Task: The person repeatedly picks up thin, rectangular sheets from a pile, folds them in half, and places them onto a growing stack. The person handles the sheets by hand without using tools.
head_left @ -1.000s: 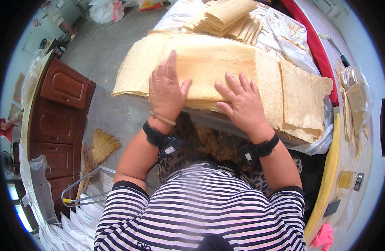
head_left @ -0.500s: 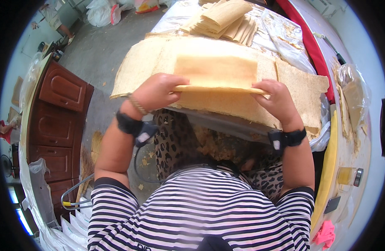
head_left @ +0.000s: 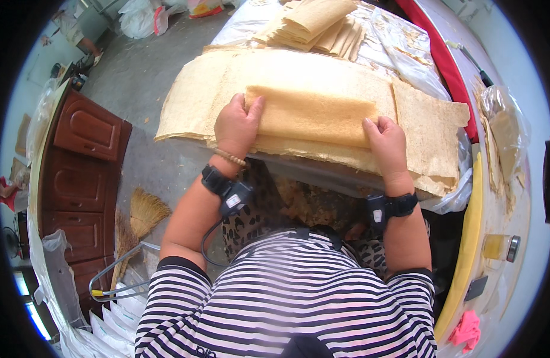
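**Two hands on a folded sheet above the flat pile**

Nearest to the camera was the person's striped shirt (head_left: 287, 298), black and white, filling the lower part of the view. Both forearms rose from it, and each wrist carried a black strap with a small device; the left wrist had also a bead bracelet (head_left: 230, 157).

The left hand (head_left: 238, 124) was closed on the left end of the folded sheet (head_left: 313, 114), with the thumb lying on top of it and the fingers curled at its edge. The right hand (head_left: 387, 145) was clamped on the right end of the same sheet, the fingers bent over the near corner. The folded sheet was thin and tan, a long rectangle, and it lay across the middle of the large flat pile of sheets (head_left: 287, 77), touching it.

This pile rested on a table covered with clear plastic (head_left: 400, 53), and its left part hung over the table edge. Behind it, farther from the person, stood a smaller stack of folded sheets (head_left: 316, 24).

At the left, on the floor, a straw broom (head_left: 145, 212) lay beside a brown wooden cabinet (head_left: 84, 161). At the right, a small jar (head_left: 500, 247) stood by a yellow edge.
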{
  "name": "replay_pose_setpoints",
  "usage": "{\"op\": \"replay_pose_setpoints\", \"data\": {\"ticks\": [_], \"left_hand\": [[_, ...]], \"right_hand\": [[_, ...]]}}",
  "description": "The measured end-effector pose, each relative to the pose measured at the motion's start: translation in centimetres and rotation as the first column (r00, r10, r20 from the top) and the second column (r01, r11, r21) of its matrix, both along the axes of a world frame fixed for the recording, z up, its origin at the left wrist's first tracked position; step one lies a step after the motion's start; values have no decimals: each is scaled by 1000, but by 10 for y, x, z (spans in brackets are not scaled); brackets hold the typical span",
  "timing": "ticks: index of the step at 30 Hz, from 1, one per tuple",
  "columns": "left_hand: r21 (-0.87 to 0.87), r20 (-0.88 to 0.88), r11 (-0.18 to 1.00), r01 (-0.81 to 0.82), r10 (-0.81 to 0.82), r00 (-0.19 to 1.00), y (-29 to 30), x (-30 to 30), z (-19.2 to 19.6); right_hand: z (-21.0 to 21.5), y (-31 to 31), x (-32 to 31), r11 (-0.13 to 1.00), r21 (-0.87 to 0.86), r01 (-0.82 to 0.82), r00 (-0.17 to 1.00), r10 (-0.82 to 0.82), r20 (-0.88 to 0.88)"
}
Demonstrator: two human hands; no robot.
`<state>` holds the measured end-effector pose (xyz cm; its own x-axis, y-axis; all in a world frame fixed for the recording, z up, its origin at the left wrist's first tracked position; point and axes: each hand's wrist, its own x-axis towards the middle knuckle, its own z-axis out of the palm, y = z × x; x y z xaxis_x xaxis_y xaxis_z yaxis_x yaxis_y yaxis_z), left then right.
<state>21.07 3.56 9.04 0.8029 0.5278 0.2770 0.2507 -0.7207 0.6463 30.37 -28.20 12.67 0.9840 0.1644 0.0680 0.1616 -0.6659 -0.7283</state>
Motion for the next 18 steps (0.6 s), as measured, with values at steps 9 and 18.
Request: {"op": "replay_pose_setpoints", "data": {"ticks": [9,18], "left_hand": [[136,-30,990,-32,36,999,-5,8,10],[392,-304,714,580,-494,814,-31,4,17]], "right_hand": [[4,55,-34,882,-467,-58,769,338,542],[-18,69,-26,762,-604,-233,819,489,301]]}}
